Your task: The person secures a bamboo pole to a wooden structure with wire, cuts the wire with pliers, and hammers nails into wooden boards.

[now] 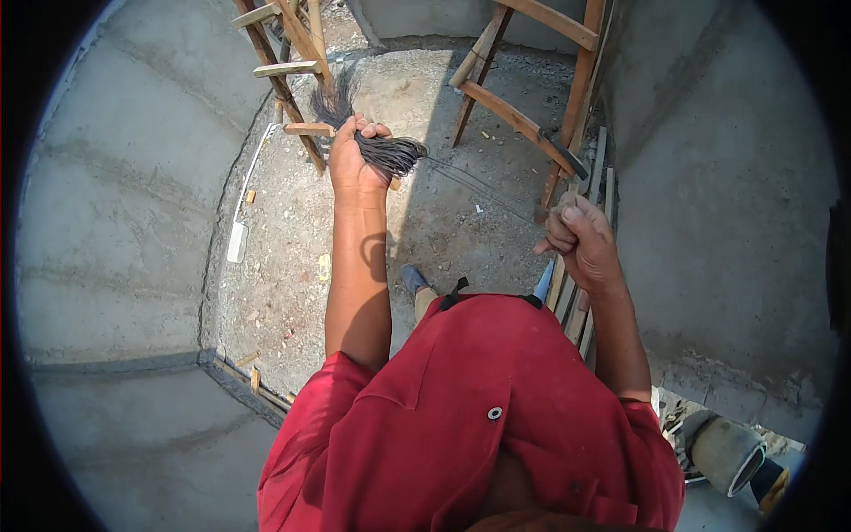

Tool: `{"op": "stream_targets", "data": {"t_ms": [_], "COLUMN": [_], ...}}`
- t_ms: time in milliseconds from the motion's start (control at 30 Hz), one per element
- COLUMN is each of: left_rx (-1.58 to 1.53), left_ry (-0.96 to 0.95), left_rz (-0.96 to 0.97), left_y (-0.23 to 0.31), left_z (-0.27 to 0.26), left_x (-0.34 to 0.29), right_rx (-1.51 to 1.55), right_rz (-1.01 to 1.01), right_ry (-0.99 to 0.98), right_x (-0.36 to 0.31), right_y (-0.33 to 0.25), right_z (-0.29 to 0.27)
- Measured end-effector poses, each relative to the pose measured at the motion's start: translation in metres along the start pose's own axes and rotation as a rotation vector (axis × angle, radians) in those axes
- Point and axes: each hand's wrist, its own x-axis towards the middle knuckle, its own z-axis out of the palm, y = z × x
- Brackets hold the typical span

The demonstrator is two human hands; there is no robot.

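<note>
My left hand [356, 160] is closed round a bundle of thin dark binding wire [393, 155]. Its loose ends fan out above the fist, and the looped end points to the right. From the loops a few thin strands stretch across to my right hand [581, 239], whose fingers are curled shut. A hammer [566, 160] with a dark, narrow head and a pale handle rises from that right fist. Exactly where the strands end at the fingers is too fine to make out.
Wooden trestles [510, 111] stand ahead on the right, with a wooden ladder-like frame [297, 71] ahead on the left. Grey plastered walls [133, 222] enclose the rubble-strewn floor [284, 257]. Planks [576, 310] lie along the right wall, near a bucket [727, 454].
</note>
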Motion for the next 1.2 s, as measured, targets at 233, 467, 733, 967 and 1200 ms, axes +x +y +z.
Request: {"op": "stream_targets", "data": {"t_ms": [233, 467, 733, 967, 1200], "left_rx": [0.313, 0.790, 1.158, 1.317, 1.622], "left_ry": [0.155, -0.125, -0.474, -0.501, -0.397], "left_rz": [0.461, 0.093, -0.349, -0.628, -0.585], "left_y": [0.066, -0.074, -0.108, -0.074, -0.057], "left_z": [-0.016, 0.025, 0.028, 0.030, 0.021], "left_x": [0.030, -0.055, -0.077, -0.048, 0.033], "right_rx": [-0.079, -0.726, -0.278, -0.512, -1.430], "right_rz": [-0.078, 0.145, 0.003, 0.120, 0.073], "right_ry": [0.716, 0.457, 0.047, 0.103, 0.001], "right_x": [-0.137, -0.055, 0.059, 0.100, 0.112], "right_y": [0.020, 0.045, 0.013, 0.035, -0.038], "right_z": [-0.172, -0.115, 0.006, 0.002, 0.036]}}
